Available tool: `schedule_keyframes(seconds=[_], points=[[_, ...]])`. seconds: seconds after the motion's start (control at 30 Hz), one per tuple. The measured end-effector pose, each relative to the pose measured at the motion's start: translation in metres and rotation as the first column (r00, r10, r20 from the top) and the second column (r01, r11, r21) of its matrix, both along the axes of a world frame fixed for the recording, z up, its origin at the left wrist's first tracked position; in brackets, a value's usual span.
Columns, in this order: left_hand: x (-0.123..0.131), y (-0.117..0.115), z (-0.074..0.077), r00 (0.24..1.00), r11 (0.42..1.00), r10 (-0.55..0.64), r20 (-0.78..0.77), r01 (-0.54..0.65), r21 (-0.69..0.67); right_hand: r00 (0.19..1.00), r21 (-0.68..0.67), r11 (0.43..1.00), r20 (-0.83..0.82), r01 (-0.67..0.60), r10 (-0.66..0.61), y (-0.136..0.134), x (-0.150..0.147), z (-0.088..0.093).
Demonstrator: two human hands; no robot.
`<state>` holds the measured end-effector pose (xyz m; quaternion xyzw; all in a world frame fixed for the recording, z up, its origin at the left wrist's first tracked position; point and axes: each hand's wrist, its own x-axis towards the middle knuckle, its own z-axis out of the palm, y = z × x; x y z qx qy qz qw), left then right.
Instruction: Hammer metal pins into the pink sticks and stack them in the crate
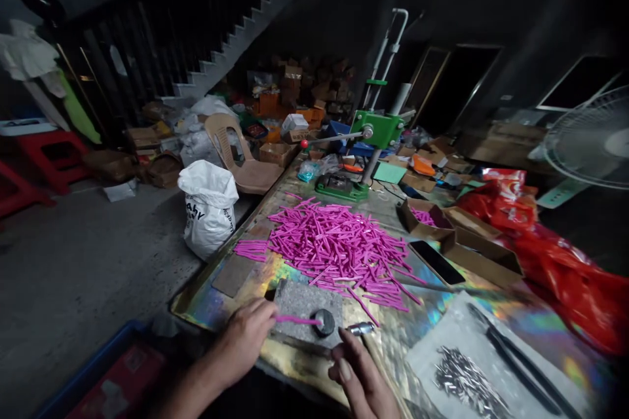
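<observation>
Left hand point(243, 340) pinches one pink stick point(296, 320), its end laid on the round black die point(324, 322) at the counter's point(496, 321) near edge. Right hand point(361, 376) fingers press together around a small metal tool point(360, 328), poised beside it. The pink stick pile point(339, 249) lies within reach.

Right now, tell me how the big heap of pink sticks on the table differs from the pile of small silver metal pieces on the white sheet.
The heap of pink sticks is bright magenta; the pile of silver metal pieces is shiny grey. The pink heap is far larger and spreads over the iridescent table; the silver pile is compact and lies on a white sheet. The pink sticks look longer than the silver pieces. Both are loose, jumbled piles.
</observation>
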<state>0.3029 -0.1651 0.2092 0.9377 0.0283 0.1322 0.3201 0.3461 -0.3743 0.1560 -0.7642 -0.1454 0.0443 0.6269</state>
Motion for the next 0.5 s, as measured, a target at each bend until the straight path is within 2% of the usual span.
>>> schedule_keyframes(seconds=[0.17,0.23,0.27,0.33,0.4,0.47,0.5], points=[[-0.018,-0.034,-0.005,0.997,0.978,-0.075,0.002,0.074,-0.194,0.991,-0.064,0.992,0.071,-0.109,0.114,0.006,-0.001,0.017],[-0.019,-0.044,-0.012,0.999,0.933,-0.041,0.033,0.050,-0.357,0.993,-0.037,0.993,0.027,-0.116,0.117,0.005,-0.004,0.017],[-0.019,-0.049,-0.016,0.999,0.887,-0.007,0.032,0.021,-0.460,0.993,0.006,0.993,-0.036,-0.114,0.114,0.004,-0.005,0.016],[-0.019,-0.058,-0.022,0.998,0.729,0.060,-0.015,-0.054,-0.683,0.970,0.133,0.985,-0.201,-0.110,0.136,0.002,-0.006,0.013],[-0.019,-0.065,-0.023,0.994,0.517,0.069,-0.081,-0.105,-0.850,0.924,0.289,0.953,-0.333,-0.090,0.188,0.002,-0.006,0.010],[-0.016,-0.068,-0.018,0.995,0.351,-0.009,-0.099,-0.090,-0.932,0.874,0.444,0.895,-0.418,-0.043,0.249,0.003,-0.006,0.009],[-0.014,-0.068,-0.014,0.994,0.302,-0.063,-0.084,-0.061,-0.951,0.849,0.511,0.860,-0.448,-0.013,0.279,0.003,-0.005,0.010]])
